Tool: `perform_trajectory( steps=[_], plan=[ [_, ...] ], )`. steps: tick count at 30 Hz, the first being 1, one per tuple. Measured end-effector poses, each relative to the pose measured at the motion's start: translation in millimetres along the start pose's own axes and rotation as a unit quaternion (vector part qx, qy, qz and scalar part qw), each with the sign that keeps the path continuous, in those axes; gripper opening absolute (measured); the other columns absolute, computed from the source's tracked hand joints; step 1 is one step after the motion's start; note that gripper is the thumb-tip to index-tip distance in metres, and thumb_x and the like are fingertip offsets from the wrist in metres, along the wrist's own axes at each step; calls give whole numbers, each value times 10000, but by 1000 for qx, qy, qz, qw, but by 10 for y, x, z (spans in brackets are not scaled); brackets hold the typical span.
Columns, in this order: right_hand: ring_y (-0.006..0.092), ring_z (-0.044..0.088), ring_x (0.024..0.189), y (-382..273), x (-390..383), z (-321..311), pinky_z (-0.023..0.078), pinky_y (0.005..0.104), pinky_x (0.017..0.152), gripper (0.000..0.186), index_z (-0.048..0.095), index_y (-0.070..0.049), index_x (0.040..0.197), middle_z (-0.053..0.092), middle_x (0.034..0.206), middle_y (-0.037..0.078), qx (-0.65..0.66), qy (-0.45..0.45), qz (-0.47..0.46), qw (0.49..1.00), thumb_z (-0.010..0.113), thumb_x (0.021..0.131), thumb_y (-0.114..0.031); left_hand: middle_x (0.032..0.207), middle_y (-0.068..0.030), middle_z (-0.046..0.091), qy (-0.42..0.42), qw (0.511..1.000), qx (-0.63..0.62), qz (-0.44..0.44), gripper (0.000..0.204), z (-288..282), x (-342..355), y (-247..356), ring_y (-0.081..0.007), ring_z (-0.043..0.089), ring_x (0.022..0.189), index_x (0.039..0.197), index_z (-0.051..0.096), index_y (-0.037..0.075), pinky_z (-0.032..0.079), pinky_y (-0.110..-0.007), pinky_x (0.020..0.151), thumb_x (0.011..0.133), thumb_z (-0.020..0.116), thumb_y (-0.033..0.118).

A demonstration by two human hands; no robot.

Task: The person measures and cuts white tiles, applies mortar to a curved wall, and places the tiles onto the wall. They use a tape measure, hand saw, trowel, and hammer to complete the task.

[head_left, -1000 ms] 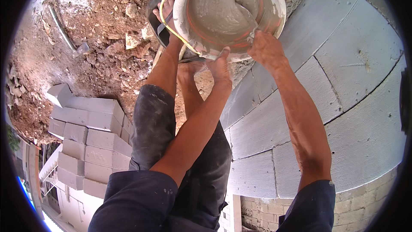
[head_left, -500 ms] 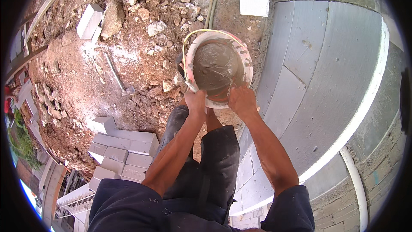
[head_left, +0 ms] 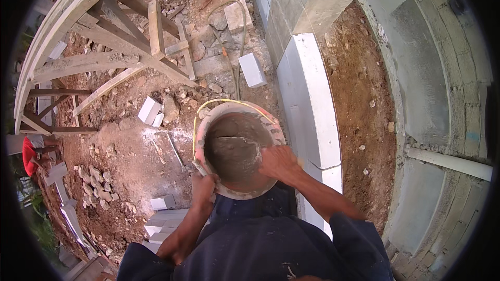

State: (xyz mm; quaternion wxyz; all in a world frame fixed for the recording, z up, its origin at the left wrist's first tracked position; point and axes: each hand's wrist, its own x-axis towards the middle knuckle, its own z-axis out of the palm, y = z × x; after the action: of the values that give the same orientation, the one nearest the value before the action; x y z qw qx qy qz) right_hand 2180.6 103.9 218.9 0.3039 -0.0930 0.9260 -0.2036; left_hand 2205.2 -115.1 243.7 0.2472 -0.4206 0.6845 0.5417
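Observation:
A round bucket (head_left: 237,195) with a pale, mortar-smeared rim and a thin yellow handle is in front of my body. Wet grey mortar (head_left: 229,151) fills much of it. My left hand (head_left: 204,188) is closed on the near left rim, by the lower end of the handle. Over the right side of the rim reaches my right hand (head_left: 280,163), closed in a fist. From it a mortar-coated trowel (head_left: 257,151) runs into the mix; its blade is mostly buried, with only an edge showing.
To my right runs a low white block wall (head_left: 307,93), with a soil trench (head_left: 359,125) beyond it. A timber frame (head_left: 120,47) stands far left. Loose blocks (head_left: 252,70), a hammer (head_left: 176,149) and a hose lie on rubble. Two other people are partly visible farther off.
The bucket appears larger and lower in view, nearer my body. My right hand has moved from the near rim over the mortar. The view has swung, bringing the timber frame and people in.

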Motion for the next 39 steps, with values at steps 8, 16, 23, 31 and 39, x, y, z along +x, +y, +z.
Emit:
perform_trajectory(
  steps=[8,16,23,31,39],
  plan=[
    [300,681,692,187,-223,301,528,404,645,260,641,53,876,665,773,203,79,36,86,992,541,849,-186,650,-60,573,-19,995,-66,71,96,112,-195,-206,-144,525,490,807,589,-48,407,-290,439,738,565,14],
    [148,531,495,373,-487,366,449,301,442,356,578,14,817,534,627,62,560,-80,173,806,524,945,-314,652,-53,562,-79,992,-49,84,128,203,87,-210,-141,517,489,863,570,-33,388,-286,425,751,562,28],
    [144,523,477,434,-497,-160,433,288,399,341,572,-17,872,535,661,58,730,-93,136,664,517,949,-344,685,-66,574,-62,993,-66,78,166,123,604,173,-148,526,502,880,570,-27,417,-288,426,719,547,10],
    [202,578,597,1427,357,-377,488,331,533,248,602,-10,951,586,739,88,621,203,244,717,486,894,-222,868,-137,619,-47,997,-36,50,375,-272,1258,322,-216,629,668,1088,532,-79,529,-326,505,713,528,-56],
    [362,649,997,1980,1592,-917,509,437,871,367,610,18,1051,671,1024,230,141,198,462,853,567,819,-263,755,-90,595,-24,991,-121,56,217,-236,1248,685,-161,563,550,931,565,-63,435,-279,477,715,548,-46]
  ],
)
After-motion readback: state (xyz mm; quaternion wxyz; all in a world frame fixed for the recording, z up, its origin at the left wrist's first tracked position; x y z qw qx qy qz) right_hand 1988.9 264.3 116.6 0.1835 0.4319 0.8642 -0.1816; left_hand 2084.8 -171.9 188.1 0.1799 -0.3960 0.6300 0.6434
